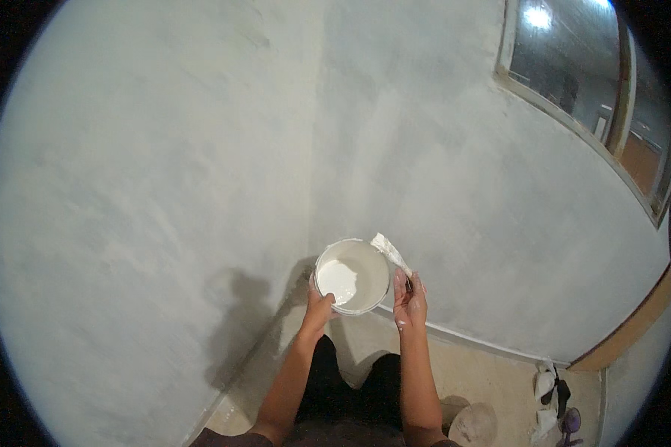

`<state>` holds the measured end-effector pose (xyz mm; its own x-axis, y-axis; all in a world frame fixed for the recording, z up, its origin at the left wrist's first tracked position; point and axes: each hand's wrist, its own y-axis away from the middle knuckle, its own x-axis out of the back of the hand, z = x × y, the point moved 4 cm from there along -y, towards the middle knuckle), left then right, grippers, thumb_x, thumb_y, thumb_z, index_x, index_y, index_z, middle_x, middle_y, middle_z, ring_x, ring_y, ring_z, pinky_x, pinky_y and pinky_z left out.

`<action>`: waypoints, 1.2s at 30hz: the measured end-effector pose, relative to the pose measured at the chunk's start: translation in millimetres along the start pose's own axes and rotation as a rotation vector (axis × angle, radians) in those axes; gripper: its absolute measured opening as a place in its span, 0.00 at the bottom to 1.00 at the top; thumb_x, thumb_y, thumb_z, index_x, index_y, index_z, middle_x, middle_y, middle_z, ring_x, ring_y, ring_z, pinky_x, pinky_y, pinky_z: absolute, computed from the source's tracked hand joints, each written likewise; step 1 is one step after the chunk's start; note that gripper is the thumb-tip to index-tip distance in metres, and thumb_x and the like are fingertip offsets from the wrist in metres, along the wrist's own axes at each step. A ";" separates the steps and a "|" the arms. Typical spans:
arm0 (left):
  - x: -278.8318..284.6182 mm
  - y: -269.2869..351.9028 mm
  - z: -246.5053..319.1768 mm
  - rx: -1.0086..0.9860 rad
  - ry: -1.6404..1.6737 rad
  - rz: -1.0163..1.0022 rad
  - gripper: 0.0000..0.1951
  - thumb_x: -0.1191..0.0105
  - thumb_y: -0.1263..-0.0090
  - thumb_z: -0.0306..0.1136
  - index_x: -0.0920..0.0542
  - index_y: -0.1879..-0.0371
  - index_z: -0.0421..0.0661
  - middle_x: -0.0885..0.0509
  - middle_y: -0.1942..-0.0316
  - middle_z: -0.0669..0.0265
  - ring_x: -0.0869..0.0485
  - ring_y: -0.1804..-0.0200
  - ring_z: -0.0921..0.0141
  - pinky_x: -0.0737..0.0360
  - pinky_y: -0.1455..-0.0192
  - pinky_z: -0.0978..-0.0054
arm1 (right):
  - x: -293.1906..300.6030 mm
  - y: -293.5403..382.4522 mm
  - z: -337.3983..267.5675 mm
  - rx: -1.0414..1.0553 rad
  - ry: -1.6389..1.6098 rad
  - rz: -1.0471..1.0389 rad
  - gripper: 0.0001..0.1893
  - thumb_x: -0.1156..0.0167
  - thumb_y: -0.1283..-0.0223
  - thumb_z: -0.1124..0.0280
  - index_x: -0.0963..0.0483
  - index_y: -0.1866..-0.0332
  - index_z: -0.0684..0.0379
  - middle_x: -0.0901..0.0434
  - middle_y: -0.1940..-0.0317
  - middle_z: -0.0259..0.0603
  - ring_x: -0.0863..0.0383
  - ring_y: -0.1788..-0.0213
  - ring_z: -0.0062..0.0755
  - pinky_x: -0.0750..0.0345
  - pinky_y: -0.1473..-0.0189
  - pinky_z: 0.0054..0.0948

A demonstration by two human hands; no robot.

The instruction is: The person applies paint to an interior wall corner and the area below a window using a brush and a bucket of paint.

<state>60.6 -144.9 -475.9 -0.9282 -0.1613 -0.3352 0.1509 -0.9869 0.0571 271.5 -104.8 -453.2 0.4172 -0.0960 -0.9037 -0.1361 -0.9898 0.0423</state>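
My left hand [317,307] grips the near left side of a white plastic bucket [373,274], its thumb hooked over the rim. White paint [338,282] lies in the bottom of the tilted bucket. To the right of it, my right hand [410,299] holds a paintbrush [391,252] by its handle, most of which the fingers hide. The brush is coated in white paint, and its bristles point up and left, near the bucket's far right rim. Specks of white paint mark the right hand and wrist.
Two walls with patchy white paint [162,167] meet in a corner ahead. A window [565,67] sits at upper right. On the floor [481,369] are a round pale object [474,426], a purple object [572,419] and some white and black items [547,385]. A brown wooden strip [620,329] stands far right.
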 end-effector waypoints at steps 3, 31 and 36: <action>8.7 -3.4 -14.8 -0.068 0.035 -0.008 0.43 0.58 0.41 0.19 0.58 0.25 0.59 0.39 0.32 0.54 0.30 0.35 0.53 0.18 0.46 0.49 | 3.2 -10.8 7.6 -0.006 -0.020 -0.059 0.12 0.45 0.31 0.73 0.31 0.50 0.71 0.21 0.51 0.55 0.18 0.47 0.42 0.14 0.47 0.28; 40.8 21.6 -160.1 -0.096 0.114 -0.002 0.42 0.54 0.42 0.24 0.56 0.27 0.53 0.47 0.34 0.53 0.38 0.32 0.50 0.18 0.46 0.44 | -166.9 -23.7 -13.5 1.852 1.223 -0.907 0.13 0.42 0.44 0.84 0.24 0.53 0.61 0.21 0.54 0.44 0.17 0.58 0.44 0.19 0.59 0.34; 28.5 11.9 -158.3 -0.049 0.176 0.005 0.44 0.54 0.42 0.22 0.60 0.26 0.53 0.47 0.33 0.52 0.39 0.31 0.49 0.19 0.45 0.44 | -152.1 -56.2 -9.7 1.665 1.335 -1.011 0.15 0.44 0.47 0.88 0.23 0.56 0.61 0.21 0.57 0.45 0.18 0.60 0.48 0.21 0.63 0.38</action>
<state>89.8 -161.7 -633.7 -0.8543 -0.1596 -0.4947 0.1754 -0.9844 0.0145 224.4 -35.5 -314.0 0.8278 -0.4866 0.2794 0.3589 0.0765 -0.9302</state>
